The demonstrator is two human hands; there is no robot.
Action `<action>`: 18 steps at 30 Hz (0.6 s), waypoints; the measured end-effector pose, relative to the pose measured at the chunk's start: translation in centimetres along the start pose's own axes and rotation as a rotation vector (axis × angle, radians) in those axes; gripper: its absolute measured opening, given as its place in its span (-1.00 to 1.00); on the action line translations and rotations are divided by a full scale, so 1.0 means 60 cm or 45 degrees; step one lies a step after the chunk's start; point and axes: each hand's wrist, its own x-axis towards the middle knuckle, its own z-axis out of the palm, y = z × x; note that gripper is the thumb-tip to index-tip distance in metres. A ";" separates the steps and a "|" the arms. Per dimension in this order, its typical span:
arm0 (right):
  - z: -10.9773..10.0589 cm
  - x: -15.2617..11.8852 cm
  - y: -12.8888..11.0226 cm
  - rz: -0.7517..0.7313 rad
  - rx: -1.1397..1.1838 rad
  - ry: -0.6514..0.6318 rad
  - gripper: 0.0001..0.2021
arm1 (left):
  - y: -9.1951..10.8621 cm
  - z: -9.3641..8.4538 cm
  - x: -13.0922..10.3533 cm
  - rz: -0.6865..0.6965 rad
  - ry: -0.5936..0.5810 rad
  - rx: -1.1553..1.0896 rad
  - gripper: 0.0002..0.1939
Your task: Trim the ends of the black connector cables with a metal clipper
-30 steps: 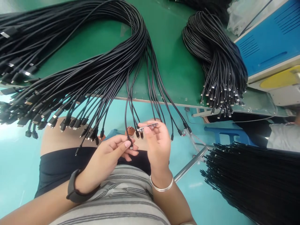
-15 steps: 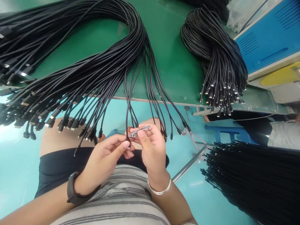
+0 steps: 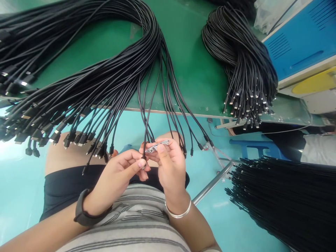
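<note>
Two hands meet over our lap, one cable between them

Before us spreads one green table [image 3: 183,70], and one large looped bundle of black cables [image 3: 148,42] arches over its left part, the many ends hanging past the near edge, more than we can count. Beyond the right hand lies one dense mass of black cables [image 3: 286,199], low on the right. We also see one tighter bundle [image 3: 233,45] on the table, beside one blue machine [image 3: 296,42].

Both our forearms rise from the bottom of the view and angle inward. Our left hand [image 3: 120,171], its back turned up, is narrowed in a pinch on one cable [image 3: 145,131], which comes down to it from the looped bundle. Our right hand [image 3: 170,164], fingers curled and thumb on top, holds one small silver tool [image 3: 159,146]. The tool slants down toward the held cable; whether they touch, we cannot tell. The cable's one black connector [image 3: 144,160] sits at the left thumb's tip, partly hidden by fingers
</note>
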 end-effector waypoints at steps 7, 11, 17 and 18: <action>0.005 -0.010 0.001 -0.061 0.045 0.017 -0.81 | -0.010 -0.002 0.007 0.029 0.012 -0.066 -0.66; 0.013 -0.016 0.010 -0.136 0.020 0.039 -0.84 | -0.017 0.001 0.007 0.094 0.081 -0.048 -0.66; 0.024 -0.020 0.010 -0.174 -0.007 0.077 -0.84 | -0.017 0.007 0.000 0.095 0.159 -0.053 -0.64; 0.024 -0.020 0.009 -0.169 -0.022 0.086 -0.84 | -0.016 0.008 0.000 0.090 0.165 -0.053 -0.64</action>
